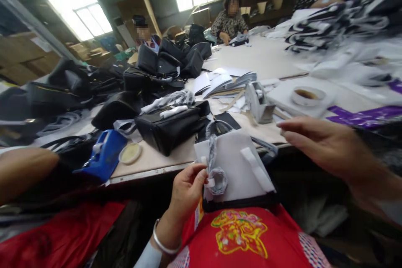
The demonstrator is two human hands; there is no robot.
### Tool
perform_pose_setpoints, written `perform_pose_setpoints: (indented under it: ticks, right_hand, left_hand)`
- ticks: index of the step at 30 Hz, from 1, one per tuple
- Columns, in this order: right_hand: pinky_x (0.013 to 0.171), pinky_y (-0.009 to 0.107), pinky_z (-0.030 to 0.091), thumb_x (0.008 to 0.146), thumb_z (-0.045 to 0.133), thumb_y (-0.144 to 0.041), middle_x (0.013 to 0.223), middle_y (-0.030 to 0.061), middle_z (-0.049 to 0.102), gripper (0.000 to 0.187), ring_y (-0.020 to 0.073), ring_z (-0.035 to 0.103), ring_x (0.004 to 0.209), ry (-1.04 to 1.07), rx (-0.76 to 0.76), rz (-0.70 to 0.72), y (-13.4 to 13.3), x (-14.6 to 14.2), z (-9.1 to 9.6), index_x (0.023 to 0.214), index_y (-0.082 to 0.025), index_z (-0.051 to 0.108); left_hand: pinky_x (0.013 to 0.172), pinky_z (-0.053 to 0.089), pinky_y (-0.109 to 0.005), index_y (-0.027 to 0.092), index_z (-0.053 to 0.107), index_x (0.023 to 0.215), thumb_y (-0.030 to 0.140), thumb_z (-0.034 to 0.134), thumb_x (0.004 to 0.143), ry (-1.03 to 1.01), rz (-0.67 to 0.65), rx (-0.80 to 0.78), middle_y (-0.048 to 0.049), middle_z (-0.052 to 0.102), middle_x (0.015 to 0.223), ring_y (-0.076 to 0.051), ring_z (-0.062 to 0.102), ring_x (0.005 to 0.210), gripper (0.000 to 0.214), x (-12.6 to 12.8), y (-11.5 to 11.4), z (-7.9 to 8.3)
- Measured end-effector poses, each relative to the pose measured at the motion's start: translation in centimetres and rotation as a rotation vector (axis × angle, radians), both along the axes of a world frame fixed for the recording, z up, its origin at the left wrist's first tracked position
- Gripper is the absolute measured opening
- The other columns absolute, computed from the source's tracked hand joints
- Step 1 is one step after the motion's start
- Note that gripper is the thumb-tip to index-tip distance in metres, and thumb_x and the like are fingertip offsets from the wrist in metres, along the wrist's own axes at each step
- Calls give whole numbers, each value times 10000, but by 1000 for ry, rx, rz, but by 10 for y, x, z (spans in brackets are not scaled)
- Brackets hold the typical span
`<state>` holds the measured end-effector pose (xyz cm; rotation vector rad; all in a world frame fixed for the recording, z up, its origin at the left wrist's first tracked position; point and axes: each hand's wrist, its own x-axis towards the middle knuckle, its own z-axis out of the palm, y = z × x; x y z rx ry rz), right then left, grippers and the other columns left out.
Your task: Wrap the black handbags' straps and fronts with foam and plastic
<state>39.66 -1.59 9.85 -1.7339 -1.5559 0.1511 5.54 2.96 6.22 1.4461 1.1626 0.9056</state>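
Note:
My left hand (pixel 190 186) pinches a wrapped handle (pixel 217 181), which is covered in clear plastic and curled into a loop, with a small white piece near the fingertips. The handle lies over a black bag (pixel 238 201) on my lap, whose upper side is covered by a white sheet (pixel 230 161). A rolled white strip (pixel 257 169) rests on that sheet at the right. My right hand (pixel 326 146) is raised over the table edge, apart from the bag. Its thumb and fingers are pressed together; whatever they hold is too small to make out.
A grey tape dispenser (pixel 260 102) and a round tape roll (pixel 307 95) stand ahead. A black handbag (pixel 171 127), a blue dispenser (pixel 105 155) and more bags fill the left. Purple plastic (pixel 364 116) lies right. A neighbour's arm (pixel 25 171) reaches in; people sit opposite.

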Motion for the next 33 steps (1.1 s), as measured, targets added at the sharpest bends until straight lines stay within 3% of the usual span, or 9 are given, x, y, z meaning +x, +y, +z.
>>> perform_pose_setpoints:
  ticks: [4,5,8,11,14,17,24,28,33]
  right_hand:
    - [930,517,509,766,701,-533,1090,196,722,525,384,661,1029,105,-375,-40,-6,29,-52,1075,-109,725]
    - [913,485,522,791,673,-543,1064,165,736,520,359,674,1004,248,-440,67,-6,29,-68,1087,-118,723]
    - [903,409,527,819,659,-528,1010,92,754,442,299,681,983,592,-462,254,-7,16,-104,1027,-146,737]
    - [820,377,532,765,714,-473,844,62,744,332,259,672,846,645,-407,180,-1,4,-117,832,-149,742]
    - [740,335,526,748,726,-466,748,41,711,303,211,646,744,637,-283,118,15,7,-105,761,-164,722]
    - [663,307,525,773,711,-507,729,43,697,340,184,639,683,674,-163,149,40,12,-70,773,-167,693]
    - [451,230,334,823,674,-421,519,-30,535,358,84,438,457,362,-107,290,100,-26,29,588,-173,566]
    - [395,223,275,827,669,-400,492,-39,517,329,76,398,410,579,-330,377,116,-54,44,606,-176,573]
    - [428,201,354,743,793,-471,576,-35,558,361,80,446,473,1015,-358,431,117,-70,40,701,-167,603]
  left_hand:
    - [624,559,-246,160,716,963,360,689,850,7,-15,-33,-26,728,736,-156,687,646,231,6,9,1]
    - [629,561,-250,159,714,963,363,688,849,10,-28,-39,-26,728,736,-157,687,649,236,10,10,0]
    - [631,559,-264,160,708,965,364,666,860,34,-129,-46,-28,721,733,-164,684,651,234,26,13,-6]
    - [652,564,-288,162,700,1003,351,624,891,88,-274,19,-52,728,790,-181,694,695,232,43,18,-12]
    - [774,572,-328,172,696,1070,304,607,906,189,-421,261,-93,726,970,-204,697,860,229,60,27,-12]
    - [809,570,-343,176,701,1082,280,599,910,251,-523,397,-111,702,1054,-218,677,946,225,76,35,-7]
    - [901,570,-430,131,628,1240,308,659,861,12,-513,174,-184,699,1193,-287,681,1086,419,116,45,3]
    - [1018,506,-425,162,627,1248,369,640,879,-297,-525,36,-135,699,1252,-280,649,1172,423,133,46,11]
    - [875,551,-380,188,760,871,407,618,895,-212,-457,40,-69,778,913,-257,714,900,262,140,51,16]
